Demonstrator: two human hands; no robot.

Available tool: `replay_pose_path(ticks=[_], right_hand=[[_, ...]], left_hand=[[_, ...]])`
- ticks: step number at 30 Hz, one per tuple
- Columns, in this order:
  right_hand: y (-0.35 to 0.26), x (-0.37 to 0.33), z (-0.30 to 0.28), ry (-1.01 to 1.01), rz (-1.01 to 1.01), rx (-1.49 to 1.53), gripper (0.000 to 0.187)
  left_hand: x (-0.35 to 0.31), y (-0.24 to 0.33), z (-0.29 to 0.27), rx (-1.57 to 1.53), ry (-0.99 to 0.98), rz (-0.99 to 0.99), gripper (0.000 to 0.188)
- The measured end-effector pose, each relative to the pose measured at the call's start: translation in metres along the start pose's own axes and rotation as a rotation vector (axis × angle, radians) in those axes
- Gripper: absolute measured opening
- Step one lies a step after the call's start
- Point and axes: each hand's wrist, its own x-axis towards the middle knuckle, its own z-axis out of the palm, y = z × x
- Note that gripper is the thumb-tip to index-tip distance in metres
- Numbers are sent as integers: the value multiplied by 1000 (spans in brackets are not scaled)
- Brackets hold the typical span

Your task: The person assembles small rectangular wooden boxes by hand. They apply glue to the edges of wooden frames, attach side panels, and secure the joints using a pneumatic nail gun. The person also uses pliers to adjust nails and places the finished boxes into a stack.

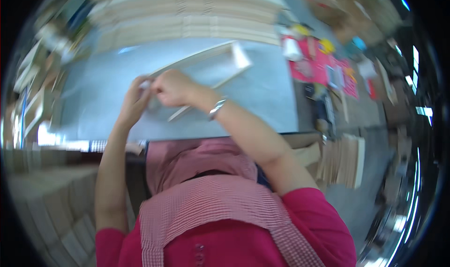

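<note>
A pale, narrow wooden frame [240, 58] lies on the light grey-blue tabletop [108, 79], slanting from near left to far right. At its left end my two hands meet. My right hand [174, 88] has its fingers curled into a pinch, with the wrist wearing a silver band. Close against it, my left hand [133, 103] is closed, thumb toward the fingers. A small whitish bit [146, 85] shows between the hands, too blurred to name. The frame's left corner is hidden behind my fingers. A loose-looking end of a wooden strip [179, 113] sticks out below my right wrist.
Long stacks of pale wooden strips [187, 27] line the table's far side. To the right, a bright pink cloth [311, 56] carries a white container [292, 49] and small items. Upright boards [341, 161] stand at lower right; more stacked pieces [56, 201] sit at lower left.
</note>
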Motion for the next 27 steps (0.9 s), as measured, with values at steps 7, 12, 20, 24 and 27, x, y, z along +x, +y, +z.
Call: replay_pose_path(ticks=[7,12,20,24,27], right_hand=[[28,-87,-94,408,165,57,22],[93,-200,-164,554,572,-55,29],[218,-349,-222,717,1072,-433,24],[245,-421,-249,635,1192,-793,19],[257,-480,-255,365,1479,-448,24]], left_hand=[[39,17,-4,461,-57,38,35],[61,51,-1,635,-201,-70,28],[66,46,-13,623,-204,-138,26],[62,53,-27,706,-219,-242,26],[46,19,-47,727,-174,-229,27]])
